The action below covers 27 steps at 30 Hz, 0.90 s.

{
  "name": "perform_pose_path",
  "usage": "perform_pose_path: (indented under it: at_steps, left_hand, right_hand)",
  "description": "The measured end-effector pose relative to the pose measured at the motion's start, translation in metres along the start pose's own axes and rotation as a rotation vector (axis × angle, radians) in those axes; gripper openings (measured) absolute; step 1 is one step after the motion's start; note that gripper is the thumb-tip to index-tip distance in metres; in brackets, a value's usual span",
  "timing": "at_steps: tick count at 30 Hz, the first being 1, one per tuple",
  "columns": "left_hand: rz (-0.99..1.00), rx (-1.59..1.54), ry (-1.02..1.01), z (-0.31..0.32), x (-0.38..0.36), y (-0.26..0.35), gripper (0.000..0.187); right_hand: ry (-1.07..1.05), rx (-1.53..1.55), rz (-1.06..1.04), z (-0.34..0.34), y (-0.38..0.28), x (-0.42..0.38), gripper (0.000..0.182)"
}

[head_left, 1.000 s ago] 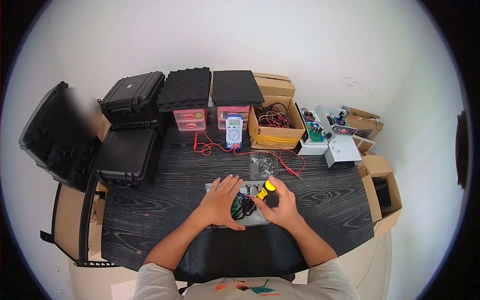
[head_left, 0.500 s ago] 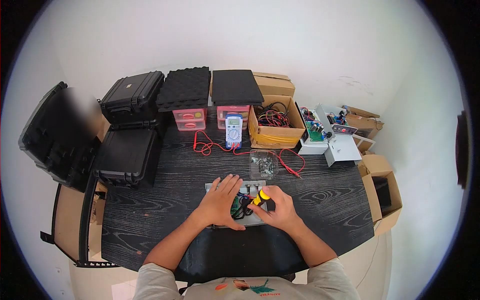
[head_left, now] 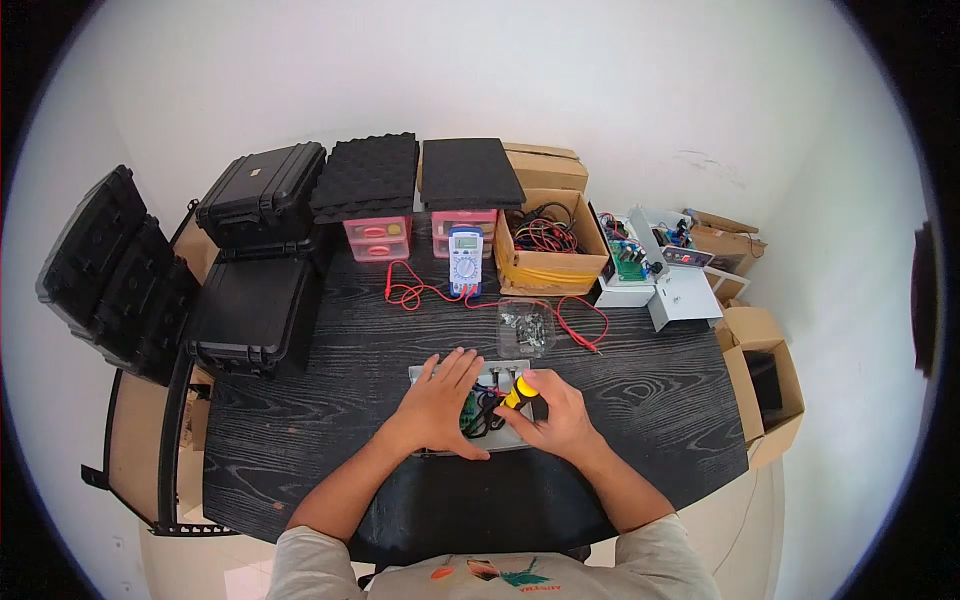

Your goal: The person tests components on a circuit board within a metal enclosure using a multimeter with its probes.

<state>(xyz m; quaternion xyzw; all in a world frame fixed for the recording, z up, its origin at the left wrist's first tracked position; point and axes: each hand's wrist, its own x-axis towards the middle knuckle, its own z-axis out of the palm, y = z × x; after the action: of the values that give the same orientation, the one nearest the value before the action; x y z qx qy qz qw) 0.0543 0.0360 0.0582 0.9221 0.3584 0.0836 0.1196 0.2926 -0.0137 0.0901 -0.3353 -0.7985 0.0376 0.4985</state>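
Observation:
In front of me lies a grey metal enclosure (head_left: 513, 440), uncovered, with a green circuit board and dark wires inside. My left hand (head_left: 438, 405) rests across its left part, fingers outstretched and thumb apart, hiding much of the board. A yellow and black screwdriver (head_left: 520, 392) is gripped by my right hand (head_left: 560, 415), tilted down into the enclosure's right half. Its tip is hidden among the wires. Just behind the enclosure sits a clear plastic tray (head_left: 526, 330) of small metal screws.
A blue and white multimeter (head_left: 465, 262) with red leads (head_left: 575, 320) stands behind the tray. Behind it are pink drawers (head_left: 380, 240) under black foam, and a cardboard box (head_left: 550, 275) of cables. Black cases (head_left: 250, 310) stack at left; opened electronics units (head_left: 685, 295) stand at right.
Both hands and the screwdriver stay almost where they were. The whole view has shifted very slightly.

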Motion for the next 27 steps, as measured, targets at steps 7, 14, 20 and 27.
perform_pose_path:
  at_steps: [7,14,20,27]
  left_hand:
    - [0.008,-0.013,0.015,0.002,0.000,-0.002,0.148]
    - [0.005,-0.004,0.004,-0.001,0.000,-0.001,0.149]
    - [0.010,0.006,0.007,0.001,-0.001,-0.001,0.148]
    - [0.005,0.016,-0.001,-0.001,-0.001,0.000,0.147]
  right_hand:
    - [-0.058,-0.062,-0.063,-0.001,0.001,0.002,0.075]
    - [-0.202,0.102,0.040,-0.008,-0.006,0.009,0.062]
    - [-0.169,0.017,0.099,-0.011,-0.014,0.012,0.050]
    - [0.063,0.282,0.214,0.006,0.024,-0.004,0.081]
